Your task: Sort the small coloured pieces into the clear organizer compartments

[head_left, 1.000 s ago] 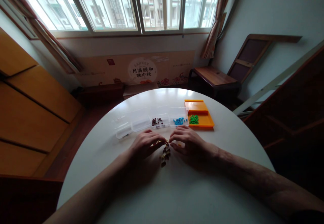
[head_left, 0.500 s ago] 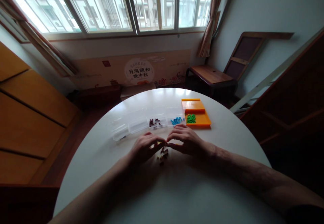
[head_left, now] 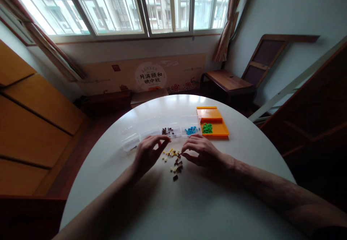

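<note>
A small pile of yellow and brown pieces [head_left: 174, 160] lies on the round white table [head_left: 244, 153] between my hands. My left hand [head_left: 148, 153] is raised a little. Its thumb and fingertips are pinched together just in front of the brown pieces [head_left: 168, 131] in the clear compartment box [head_left: 135, 138]. Whether it holds a piece is too small to see. My right hand [head_left: 202, 150] rests on the table with curled fingertips touching the pile's right edge.
The clear box also holds blue pieces [head_left: 191, 129]. To its right an orange tray [head_left: 218, 132] holds green pieces [head_left: 207, 128]. Beyond the table are a low wooden bench [head_left: 227, 81], a printed board along the wall and a wooden cabinet [head_left: 32, 124] at left.
My left hand has left the pile and moved up and left toward the brown compartment. This uncovers scattered yellow pieces. My right hand stays at the pile.
</note>
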The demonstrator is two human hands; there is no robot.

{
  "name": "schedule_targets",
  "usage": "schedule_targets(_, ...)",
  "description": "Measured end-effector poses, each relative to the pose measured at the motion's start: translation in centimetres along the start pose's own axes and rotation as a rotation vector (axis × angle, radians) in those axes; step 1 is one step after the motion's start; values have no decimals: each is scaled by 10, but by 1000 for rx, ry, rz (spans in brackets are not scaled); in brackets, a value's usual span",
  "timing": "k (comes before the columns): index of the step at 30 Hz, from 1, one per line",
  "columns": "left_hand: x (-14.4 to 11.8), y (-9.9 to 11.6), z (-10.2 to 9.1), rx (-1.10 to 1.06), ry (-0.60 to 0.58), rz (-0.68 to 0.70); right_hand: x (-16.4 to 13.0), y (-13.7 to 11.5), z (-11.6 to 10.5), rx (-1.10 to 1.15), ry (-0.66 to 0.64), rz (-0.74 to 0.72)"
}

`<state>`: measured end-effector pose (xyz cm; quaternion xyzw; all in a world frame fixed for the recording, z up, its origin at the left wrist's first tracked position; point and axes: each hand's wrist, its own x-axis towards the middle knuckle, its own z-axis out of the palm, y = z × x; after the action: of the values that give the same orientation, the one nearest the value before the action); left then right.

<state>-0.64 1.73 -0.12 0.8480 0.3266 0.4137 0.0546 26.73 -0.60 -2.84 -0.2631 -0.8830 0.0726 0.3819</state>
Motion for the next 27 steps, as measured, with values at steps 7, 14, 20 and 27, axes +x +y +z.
schedule_targets(7, 2, -10, 1, 193, 124, -126, 1, -3, -2, 10, -22, 9)
schedule_targets(14, -1, -16, 2, 288, 167, -203, 0, -2, 0, 9, -25, 1)
schedule_targets(20, -1, -12, 2, 195, 141, -148, 0, -2, 0, -1, -6, -14)
schedule_targets(27, 1, -2, -6, 153, -70, 36, 1, -3, -1, 1, 9, -8)
